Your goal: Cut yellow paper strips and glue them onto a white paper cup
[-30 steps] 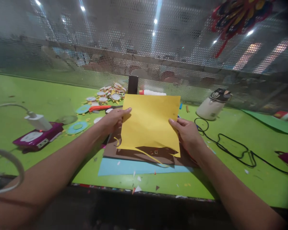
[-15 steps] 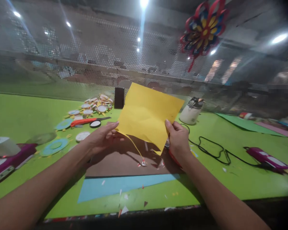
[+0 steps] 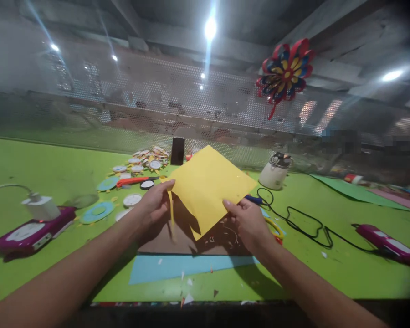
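Observation:
A yellow sheet of paper (image 3: 210, 187) is held up between my hands, turned so one corner points away from me. My left hand (image 3: 157, 200) pinches its left corner, where a thin yellow strip dangles. On the lower right edge, my right hand (image 3: 249, 218) grips it with the thumb on top. Its near edge is cut unevenly. Below lies a brown sheet (image 3: 160, 243), partly covered by the paper's shadow, on top of a light blue sheet (image 3: 150, 271). Yellow-handled scissors (image 3: 275, 228) show partly behind my right hand.
Left of the paper are a red utility knife (image 3: 136, 181), a roll of tape (image 3: 146, 184), blue paper rings (image 3: 97, 212) and a pile of paper badges (image 3: 150, 159). A white glue-gun-like pot (image 3: 275, 171), black cord (image 3: 307, 228) and purple power strips (image 3: 34, 232) stand around. Paper scraps litter the front edge.
The yellow paper has been rotated from squarely upright to corner-away, and its thin strip now hangs at the left. Both hands kept hold of it. The head view has tilted upward.

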